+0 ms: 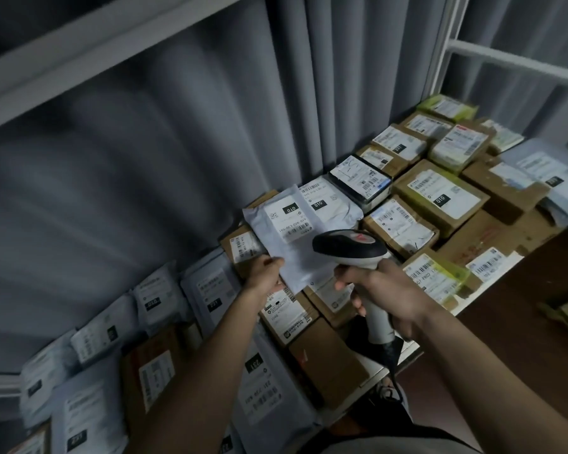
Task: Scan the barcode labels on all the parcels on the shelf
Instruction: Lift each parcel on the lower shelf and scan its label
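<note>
Grey mailers lean in a row at the left of the shelf, against a grey curtain. The left hand pinches the near corner of a white mailer, tilted up over the boxes, its label marked 010 facing up. The right hand grips the handle of a scanner, whose dark head sits just beside that label. Further right, brown boxes and more mailers lie flat, labels up, packed close together.

White shelf — crowded with parcels (boxes, grey mailers) lying flat.
</note>
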